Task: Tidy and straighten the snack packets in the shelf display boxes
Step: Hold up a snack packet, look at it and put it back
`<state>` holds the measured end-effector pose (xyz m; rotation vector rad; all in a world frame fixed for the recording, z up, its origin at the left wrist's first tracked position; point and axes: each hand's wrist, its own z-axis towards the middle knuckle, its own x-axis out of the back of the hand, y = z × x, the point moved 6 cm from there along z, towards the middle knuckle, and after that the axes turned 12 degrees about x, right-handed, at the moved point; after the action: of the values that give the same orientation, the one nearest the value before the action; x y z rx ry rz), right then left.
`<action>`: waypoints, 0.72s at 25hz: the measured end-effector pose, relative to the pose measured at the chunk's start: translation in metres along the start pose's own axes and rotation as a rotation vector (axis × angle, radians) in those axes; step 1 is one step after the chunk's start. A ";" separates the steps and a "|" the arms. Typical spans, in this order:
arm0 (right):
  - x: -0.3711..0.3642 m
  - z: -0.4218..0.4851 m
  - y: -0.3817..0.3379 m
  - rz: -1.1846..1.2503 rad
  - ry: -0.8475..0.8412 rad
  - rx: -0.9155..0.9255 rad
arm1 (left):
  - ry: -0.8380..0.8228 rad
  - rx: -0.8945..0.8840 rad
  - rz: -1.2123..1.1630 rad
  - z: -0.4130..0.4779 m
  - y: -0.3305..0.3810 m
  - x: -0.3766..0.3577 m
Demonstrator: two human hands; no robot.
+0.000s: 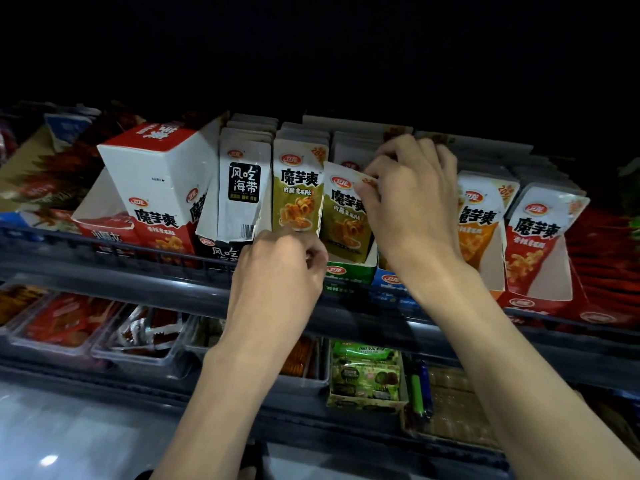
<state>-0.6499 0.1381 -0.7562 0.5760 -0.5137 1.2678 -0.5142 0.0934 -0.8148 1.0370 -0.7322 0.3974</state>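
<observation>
Both forearms [225, 393] reach up to the upper shelf [104, 268]. Right grip [412, 202] pinches the top corner of a tilted olive-green snack packet [343, 220], which stands in the green display box [349, 271]. Left grip [280, 268] is curled at the lower edge of the neighbouring upright packet [298, 199]; whether it pinches it, I cannot tell.

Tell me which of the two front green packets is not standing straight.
The green packet on the right, whose top corner the right hand pinches. It leans and sits lower; the left green packet stands upright in its row.
</observation>
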 end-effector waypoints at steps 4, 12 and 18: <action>0.032 0.000 0.009 0.188 0.234 -0.045 | 0.014 0.023 -0.070 0.000 0.002 0.001; 0.062 -0.007 0.029 0.936 0.370 -0.214 | -0.008 0.011 -0.651 -0.009 0.025 0.014; 0.054 -0.027 0.040 1.259 0.180 -0.532 | -0.106 -0.104 -0.744 -0.018 0.038 0.010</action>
<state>-0.6756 0.2037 -0.7369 -0.4273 -1.0886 2.2053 -0.5239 0.1270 -0.7890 1.1557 -0.4093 -0.3352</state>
